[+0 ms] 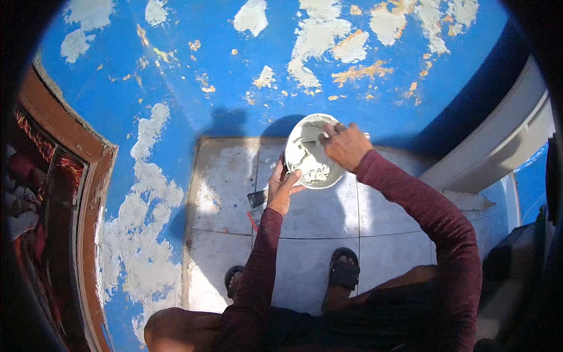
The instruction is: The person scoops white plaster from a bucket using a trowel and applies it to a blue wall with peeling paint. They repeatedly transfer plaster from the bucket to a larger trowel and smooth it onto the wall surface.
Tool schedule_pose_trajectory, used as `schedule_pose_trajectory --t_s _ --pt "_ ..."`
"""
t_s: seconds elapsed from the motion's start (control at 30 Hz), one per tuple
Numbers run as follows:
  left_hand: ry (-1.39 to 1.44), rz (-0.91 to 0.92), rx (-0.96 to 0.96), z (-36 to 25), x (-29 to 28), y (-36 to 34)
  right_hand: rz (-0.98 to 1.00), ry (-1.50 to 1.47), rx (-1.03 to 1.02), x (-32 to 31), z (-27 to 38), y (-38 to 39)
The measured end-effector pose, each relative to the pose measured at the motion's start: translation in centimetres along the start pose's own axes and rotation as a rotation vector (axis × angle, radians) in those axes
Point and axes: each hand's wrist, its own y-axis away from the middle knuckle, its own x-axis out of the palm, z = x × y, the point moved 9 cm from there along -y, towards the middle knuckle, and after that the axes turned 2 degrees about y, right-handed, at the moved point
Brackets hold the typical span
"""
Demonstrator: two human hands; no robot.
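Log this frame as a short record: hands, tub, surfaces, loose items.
left hand: holds the tub at its left side
right hand: at the tub's right rim, fingers over the opening; grip on a tool unclear
tub contents: white paste, uneven
wall: blue, with whitish patches
floor: pale tiles
loose items: dark flat piece and red strip by the left forearm; whether joined, cannot tell
left edge: brown frame
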Motion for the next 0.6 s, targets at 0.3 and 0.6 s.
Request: schedule_pose_trajectory --t_s 0.3,0.6 --pt "0.007 -0.014 0.017 -0.8 -1.7 0.6 -0.058 -0.020 -0.163 0.0 6.5 3.1" --pt "-0.008 0.035 0.007 -0.3 0.4 0.7 -0.048 -0.021 0.092 1.5 -1.6 2.3"
